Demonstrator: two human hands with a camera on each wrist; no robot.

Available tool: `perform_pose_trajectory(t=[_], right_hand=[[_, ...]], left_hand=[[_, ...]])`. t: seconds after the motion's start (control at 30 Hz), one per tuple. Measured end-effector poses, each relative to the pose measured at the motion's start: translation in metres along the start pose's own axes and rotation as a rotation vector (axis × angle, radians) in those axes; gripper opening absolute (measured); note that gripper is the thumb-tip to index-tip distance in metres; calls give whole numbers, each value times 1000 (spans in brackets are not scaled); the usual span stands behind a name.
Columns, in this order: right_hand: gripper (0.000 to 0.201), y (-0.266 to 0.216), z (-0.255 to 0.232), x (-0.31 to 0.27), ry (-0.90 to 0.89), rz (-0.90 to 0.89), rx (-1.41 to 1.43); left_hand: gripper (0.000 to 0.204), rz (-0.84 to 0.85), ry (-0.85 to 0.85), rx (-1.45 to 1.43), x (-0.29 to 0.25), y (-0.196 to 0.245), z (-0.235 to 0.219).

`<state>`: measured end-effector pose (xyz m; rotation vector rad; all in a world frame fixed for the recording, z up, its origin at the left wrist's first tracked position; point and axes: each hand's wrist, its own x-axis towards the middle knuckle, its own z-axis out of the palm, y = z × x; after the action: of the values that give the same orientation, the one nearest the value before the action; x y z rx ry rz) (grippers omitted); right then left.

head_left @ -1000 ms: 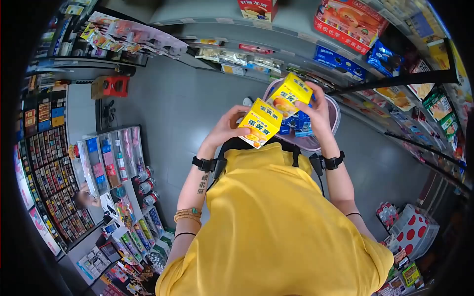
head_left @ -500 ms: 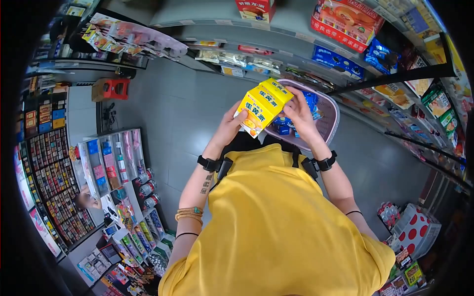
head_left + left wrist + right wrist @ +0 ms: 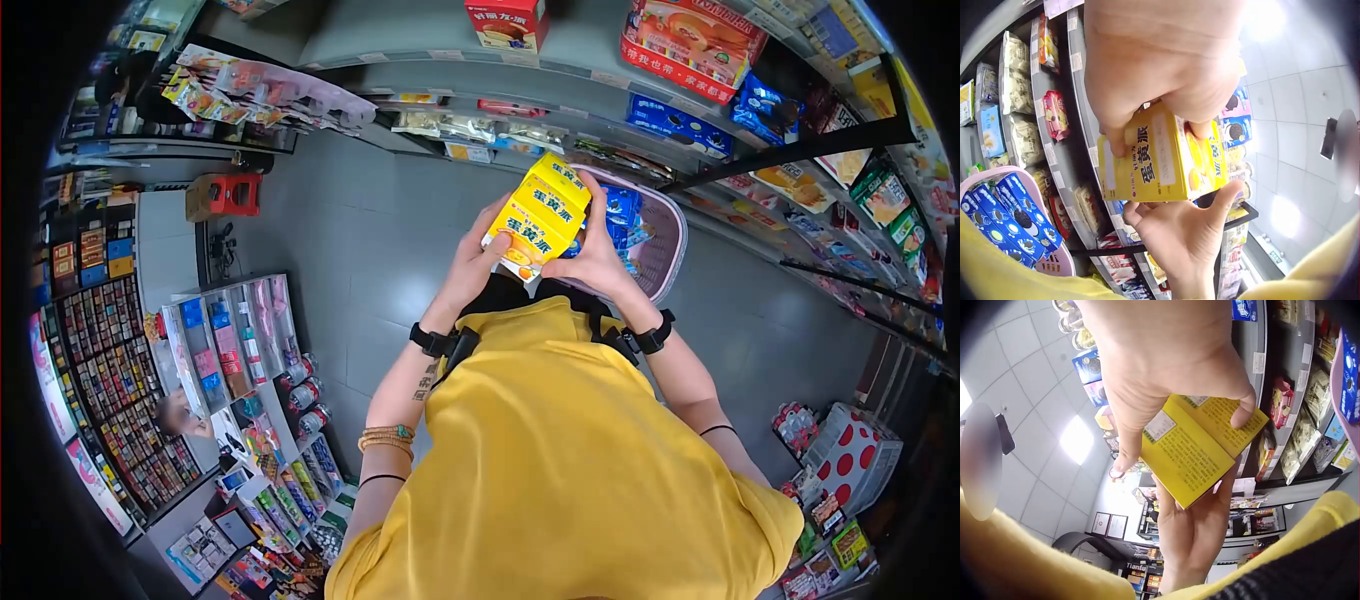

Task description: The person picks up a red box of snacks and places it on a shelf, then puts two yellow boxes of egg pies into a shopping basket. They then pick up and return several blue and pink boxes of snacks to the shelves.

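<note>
Two yellow egg-yolk pie boxes, a nearer box and a farther box, are held side against side in front of the body. My left hand grips them from the left, its thumb on the nearer box's front. From the right, my right hand holds them, with the thumb by the lower corner and the fingers along the far side. In the right wrist view, the printed yellow sides lie slightly offset. The left wrist view shows a yellow face between the left thumb and fingers.
Beyond the right hand stands a pink basket with several blue cookie packs in it. Snack shelves run along the far side and right. A display rack with bottles is at left, and a red stool on the floor.
The two boxes, held apart one in each hand a second ago, have come together. The right hand has moved down and left around them, uncovering more of the basket.
</note>
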<state>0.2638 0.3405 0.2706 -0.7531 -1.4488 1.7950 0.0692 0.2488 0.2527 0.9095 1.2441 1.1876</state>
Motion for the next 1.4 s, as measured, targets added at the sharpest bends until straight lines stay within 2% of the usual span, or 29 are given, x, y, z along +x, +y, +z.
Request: perform_pose_trajectory(t=[0.3,0.5,0.7,0.83,0.97,1.1,1.2,1.33,1.4], right_hand=[[121,-4,1,4,8,-28,-107],[122,2,-6,10,-17,-108,-259],[126,-1,-2,9,3,-44,-55],[133,-5,0,7,46,-24,-20],[134,0,-1,5,78,-52,-8],[133,0,-3,6,111,-34,40],[130,1,-9,15,108,-106,14],[113,-34,-25,33,178,-194,-121],[112,-48,-34,48,163,-228,-171]], left_hand=[[51,28,10,66,3,5,3],[50,21,19,55,6,4,3],[50,28,38,44,6,1,4],[52,58,89,26,7,11,12],[54,66,17,121,9,5,2],[53,121,22,144,16,16,9],[53,183,24,134,29,32,18],[52,248,32,150,55,52,26],[52,271,28,150,69,70,32]])
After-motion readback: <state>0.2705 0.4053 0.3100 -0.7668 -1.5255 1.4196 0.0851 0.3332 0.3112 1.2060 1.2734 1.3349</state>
